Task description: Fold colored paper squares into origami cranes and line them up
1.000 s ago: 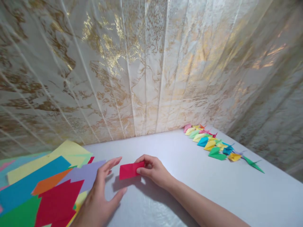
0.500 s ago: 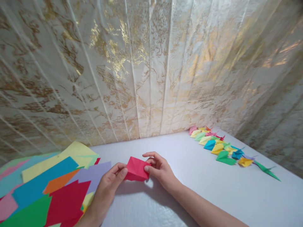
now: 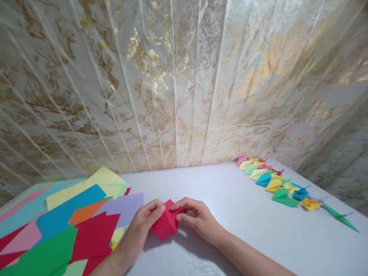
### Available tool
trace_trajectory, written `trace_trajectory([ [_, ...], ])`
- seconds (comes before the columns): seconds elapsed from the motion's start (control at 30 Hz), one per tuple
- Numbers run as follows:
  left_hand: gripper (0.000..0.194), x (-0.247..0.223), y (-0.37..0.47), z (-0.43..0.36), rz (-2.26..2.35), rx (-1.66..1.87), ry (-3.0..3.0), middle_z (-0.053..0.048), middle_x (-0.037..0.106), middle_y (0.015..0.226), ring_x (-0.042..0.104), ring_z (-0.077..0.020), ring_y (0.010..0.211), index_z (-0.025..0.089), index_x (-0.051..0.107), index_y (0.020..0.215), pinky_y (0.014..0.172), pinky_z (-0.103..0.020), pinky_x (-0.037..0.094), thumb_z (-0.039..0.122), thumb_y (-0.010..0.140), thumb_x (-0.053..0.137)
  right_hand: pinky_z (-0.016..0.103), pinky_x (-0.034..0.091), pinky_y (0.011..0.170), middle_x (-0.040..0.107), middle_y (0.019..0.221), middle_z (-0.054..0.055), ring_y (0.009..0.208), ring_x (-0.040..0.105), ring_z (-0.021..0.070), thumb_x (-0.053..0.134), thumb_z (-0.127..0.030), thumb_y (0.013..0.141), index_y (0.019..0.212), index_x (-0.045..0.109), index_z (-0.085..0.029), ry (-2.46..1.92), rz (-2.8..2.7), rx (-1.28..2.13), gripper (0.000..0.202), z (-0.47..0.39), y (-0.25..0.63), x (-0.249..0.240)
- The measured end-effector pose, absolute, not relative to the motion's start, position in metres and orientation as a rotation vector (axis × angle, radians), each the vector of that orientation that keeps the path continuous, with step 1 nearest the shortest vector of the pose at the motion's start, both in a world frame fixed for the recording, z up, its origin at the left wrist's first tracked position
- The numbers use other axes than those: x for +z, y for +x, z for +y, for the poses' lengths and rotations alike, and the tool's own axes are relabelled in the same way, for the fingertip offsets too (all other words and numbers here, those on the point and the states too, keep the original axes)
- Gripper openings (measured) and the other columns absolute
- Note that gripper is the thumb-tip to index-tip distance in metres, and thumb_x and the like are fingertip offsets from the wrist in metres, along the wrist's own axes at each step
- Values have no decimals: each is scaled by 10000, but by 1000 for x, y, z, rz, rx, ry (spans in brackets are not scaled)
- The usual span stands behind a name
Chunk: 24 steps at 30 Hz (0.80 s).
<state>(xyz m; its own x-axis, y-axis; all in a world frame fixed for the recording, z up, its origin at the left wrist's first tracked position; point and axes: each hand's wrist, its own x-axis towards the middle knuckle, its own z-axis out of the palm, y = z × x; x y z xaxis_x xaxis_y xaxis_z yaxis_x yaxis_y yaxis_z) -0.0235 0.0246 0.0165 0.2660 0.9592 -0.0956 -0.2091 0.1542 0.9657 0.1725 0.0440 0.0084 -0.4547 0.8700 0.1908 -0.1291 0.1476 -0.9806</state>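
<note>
A partly folded piece of red origami paper (image 3: 165,226) is held between my two hands just above the white table (image 3: 189,178). My left hand (image 3: 146,220) pinches its left side, thumb on top near the upper edge. On the right side, my right hand (image 3: 197,218) grips the paper between thumb and fingers, with its index finger curled over the top. Creases run through the paper, and one corner points down toward me. Part of its right edge is hidden behind my right fingers.
Loose coloured paper sheets, among them a blue sheet (image 3: 69,211), a dark red sheet (image 3: 94,234) and a green sheet (image 3: 46,253), overlap at the left. Folded paper figures, including a green one (image 3: 284,197), lie in rows at the right. A gold-patterned curtain (image 3: 161,96) hangs behind the table.
The red paper has turned from lying roughly flat and wide to a tilted position with a corner pointing down. My hands have drawn closer together. The view has shifted slightly left.
</note>
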Motion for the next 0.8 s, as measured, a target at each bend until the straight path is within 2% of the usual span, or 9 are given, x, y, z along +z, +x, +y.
trace_trajectory([
  [0.1,463,18,-21,23,908,989,1048,60,474,620,349,-91,578,173,528,698,547,-195,296,579,812,716,313,431,823,675,841,22,819,586,170,717,-343,872,864,771,-219,-729,-1679,1255,135,43,172,14],
  [0.2,473,18,-18,21,889,928,1046,65,469,605,349,-81,553,176,511,704,528,-188,293,590,810,714,355,384,989,638,1051,51,1058,565,208,731,-381,867,794,766,-229,-685,-1756,1137,172,39,171,21],
  [0.3,452,14,-15,21,910,964,1072,47,556,713,463,-98,585,197,533,844,553,-196,369,607,795,719,374,350,1055,607,1230,60,1199,522,223,739,-384,865,794,743,-228,-627,-1803,1144,171,33,169,25],
  [0.4,465,10,-16,24,1075,1095,1225,14,622,836,583,-160,668,229,546,989,591,-247,456,650,821,648,369,382,1019,660,1156,53,1130,572,209,716,-315,890,797,705,-220,-587,-1819,1109,133,31,168,26],
  [0.47,410,11,-18,24,1197,1182,1387,-10,637,865,623,-203,777,230,583,940,692,-290,492,632,859,600,350,405,957,679,1035,42,1031,595,196,703,-269,895,788,680,-213,-625,-1802,1026,122,32,168,25],
  [0.53,340,15,-21,23,1247,1259,1556,-34,646,949,617,-232,954,233,630,889,860,-319,471,569,893,581,331,407,900,661,922,25,943,591,186,688,-238,895,781,660,-208,-686,-1783,942,121,35,168,24],
  [0.6,256,21,-21,18,1233,1275,1701,-37,646,1021,592,-233,1047,245,663,899,937,-314,434,491,909,590,320,399,864,634,861,13,893,576,180,671,-220,896,775,648,-203,-736,-1785,889,124,38,169,22],
  [0.73,96,26,-16,9,1222,1212,1879,-14,660,953,624,-201,941,251,656,909,853,-284,466,335,910,609,292,403,789,609,801,0,807,549,164,650,-208,893,765,632,-196,-790,-1789,913,130,40,169,16],
  [0.8,90,25,-14,8,1236,1225,1896,-7,659,903,632,-191,888,243,644,871,811,-274,476,301,915,592,271,404,734,593,772,-12,746,528,147,650,-202,882,776,622,-194,-815,-1767,974,110,39,168,14],
])
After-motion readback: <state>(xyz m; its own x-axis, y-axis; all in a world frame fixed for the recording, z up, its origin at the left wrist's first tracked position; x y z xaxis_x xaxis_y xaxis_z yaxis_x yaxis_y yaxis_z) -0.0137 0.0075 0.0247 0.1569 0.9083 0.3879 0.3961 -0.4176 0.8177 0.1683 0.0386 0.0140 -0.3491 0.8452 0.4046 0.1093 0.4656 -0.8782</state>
